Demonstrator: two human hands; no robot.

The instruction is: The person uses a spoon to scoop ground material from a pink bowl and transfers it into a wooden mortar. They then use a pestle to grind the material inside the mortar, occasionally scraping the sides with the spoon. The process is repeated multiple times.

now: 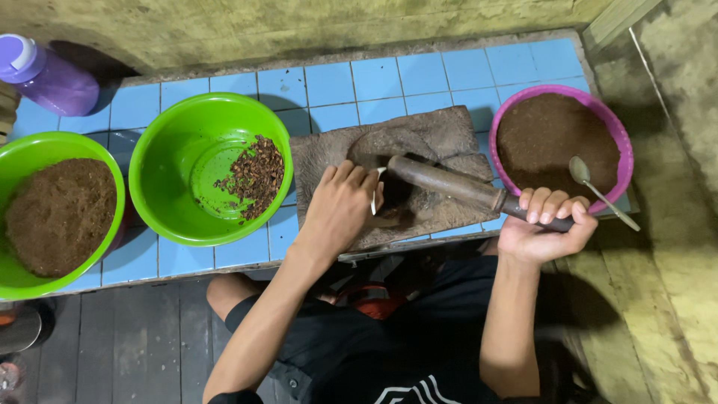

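Note:
A worn wooden grinding block (441, 135) lies on the blue-tiled counter (389, 78). My right hand (544, 228) grips the dark handle of a long wooden pestle (449, 183), whose thick end rests in the block's hollow. My left hand (340, 209) lies over the hollow and holds a small white scraper (374, 200) against the dark paste there. A green bowl (172, 142) with a small heap of brown seeds (254, 176) stands just left of the block.
A pink bowl (624, 150) of brown ground powder with a metal spoon (598, 191) leaning on its rim sits at the right. Another green bowl (15, 153) of brown powder is far left. A purple bottle (52, 78) lies at the back left.

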